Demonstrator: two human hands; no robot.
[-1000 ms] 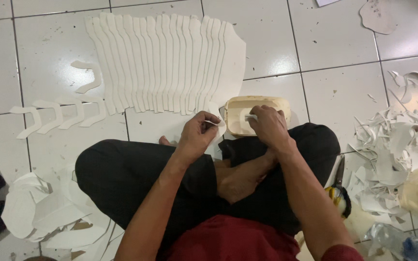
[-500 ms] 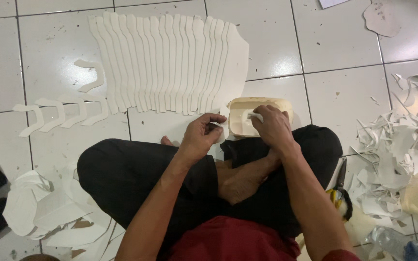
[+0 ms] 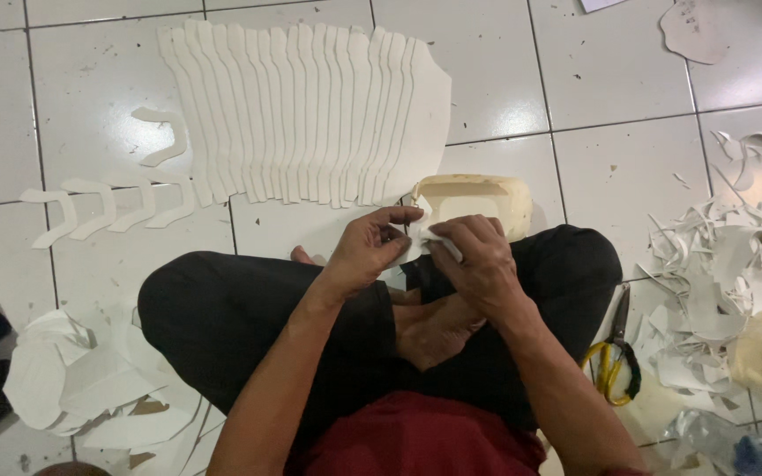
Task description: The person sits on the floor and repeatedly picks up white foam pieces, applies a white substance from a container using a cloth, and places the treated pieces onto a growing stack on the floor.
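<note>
1. A small white cut piece [image 3: 429, 234] is held between both hands over the crossed legs [image 3: 249, 308], just in front of the cream-coloured tub [image 3: 478, 196]. It is kept close to the body — a judgement: so that fine work stays within easy view.
2. The left hand [image 3: 365, 251] is pinched on the piece's left edge, thumb and forefinger closed on it.
3. The right hand [image 3: 478, 260] is curled over the piece's right side, fingers pressed onto it; what lies under the palm cannot be told.
4. The tub is set open-side up on the tiled floor [image 3: 610, 70], touching the knees, presumably for short reach.
5. A row of overlapping white cut shapes [image 3: 302, 115] is laid flat beyond the tub — likely kept in order that way. Smaller curved pieces [image 3: 108, 207] are lined up to its left.
6. Scissors with yellow handles [image 3: 612, 361] are laid beside the right leg, near a heap of white offcuts [image 3: 716, 291].
</note>
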